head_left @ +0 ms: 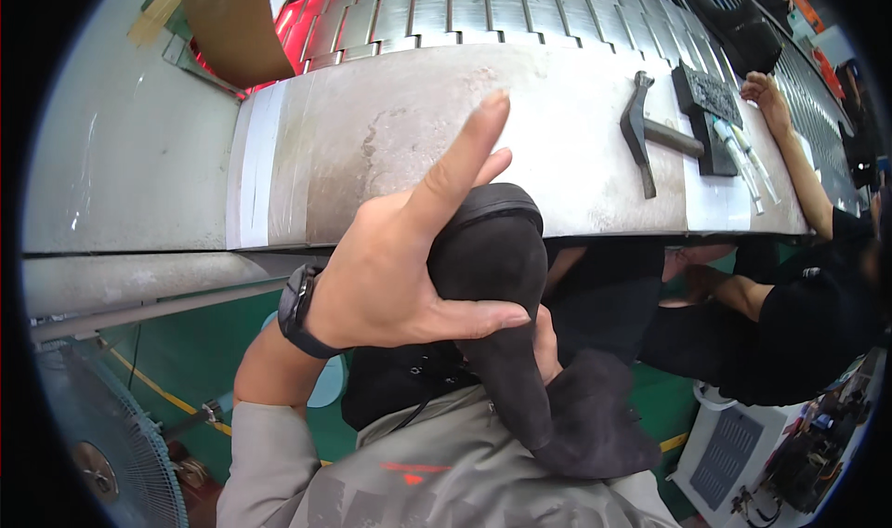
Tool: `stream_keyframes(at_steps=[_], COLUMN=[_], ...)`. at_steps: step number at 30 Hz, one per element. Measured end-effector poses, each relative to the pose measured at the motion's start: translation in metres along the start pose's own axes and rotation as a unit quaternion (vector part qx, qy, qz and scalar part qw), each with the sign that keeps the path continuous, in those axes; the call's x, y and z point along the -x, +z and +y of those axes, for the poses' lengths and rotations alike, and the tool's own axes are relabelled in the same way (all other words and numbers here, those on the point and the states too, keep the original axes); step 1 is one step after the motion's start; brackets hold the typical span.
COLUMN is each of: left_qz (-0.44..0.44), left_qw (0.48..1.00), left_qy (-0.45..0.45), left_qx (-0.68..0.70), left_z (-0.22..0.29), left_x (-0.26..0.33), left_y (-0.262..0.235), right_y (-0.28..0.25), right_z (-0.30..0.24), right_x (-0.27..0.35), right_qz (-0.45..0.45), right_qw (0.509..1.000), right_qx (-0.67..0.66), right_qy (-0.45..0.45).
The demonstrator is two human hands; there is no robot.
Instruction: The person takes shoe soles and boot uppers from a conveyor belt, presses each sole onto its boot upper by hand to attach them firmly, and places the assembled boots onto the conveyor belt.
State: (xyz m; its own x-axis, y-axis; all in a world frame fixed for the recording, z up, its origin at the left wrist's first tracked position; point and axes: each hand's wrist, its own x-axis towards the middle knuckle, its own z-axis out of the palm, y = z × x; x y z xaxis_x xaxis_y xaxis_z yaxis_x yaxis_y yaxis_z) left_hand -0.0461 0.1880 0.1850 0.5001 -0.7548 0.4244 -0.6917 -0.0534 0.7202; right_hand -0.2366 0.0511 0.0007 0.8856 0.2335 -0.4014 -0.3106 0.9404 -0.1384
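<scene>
A dark suede-like boot (492, 258) is held at the table's near edge, its rounded toe toward the table and its shaft (595, 416) bent toward my body. My left hand (390, 258), with a black watch on its wrist, lies over the toe's left side. Its index finger points up and away, another finger shows behind that one, and the thumb stretches across the boot; the remaining fingers are hidden. From behind the boot, part of my right hand (546, 344) shows, closed on it near the bend; most of that hand is hidden.
A hammer (637, 133) lies right on the metal table (576, 138), beside a dark block (711, 100) and slim white syringe-like tubes (739, 161). Beyond runs a slatted conveyor (465, 12) bearing another dark boot (739, 31). A co-worker's hand (767, 100) rests right. A fan (111, 444) stands lower left.
</scene>
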Motion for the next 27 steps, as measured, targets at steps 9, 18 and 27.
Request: stream_keyframes(at_steps=[9,18,27], left_qz=[-0.07,-0.105,-0.092], left_qw=[0.998,0.994,0.977], left_qy=[-0.007,-0.004,-0.137], left_qx=[-0.005,-0.025,0.133], left_z=[0.011,0.019,0.026], left_x=[0.004,-0.004,-0.045], left_y=[-0.008,-0.014,0.002], right_y=[-0.006,0.009,0.05], right_z=[0.009,0.002,-0.031], right_x=[-0.005,-0.006,0.003], right_qz=[-0.024,-0.031,0.065], right_qw=[0.994,0.986,0.943], right_qx=[0.093,0.135,0.314], right_qy=[-0.05,-0.094,0.091])
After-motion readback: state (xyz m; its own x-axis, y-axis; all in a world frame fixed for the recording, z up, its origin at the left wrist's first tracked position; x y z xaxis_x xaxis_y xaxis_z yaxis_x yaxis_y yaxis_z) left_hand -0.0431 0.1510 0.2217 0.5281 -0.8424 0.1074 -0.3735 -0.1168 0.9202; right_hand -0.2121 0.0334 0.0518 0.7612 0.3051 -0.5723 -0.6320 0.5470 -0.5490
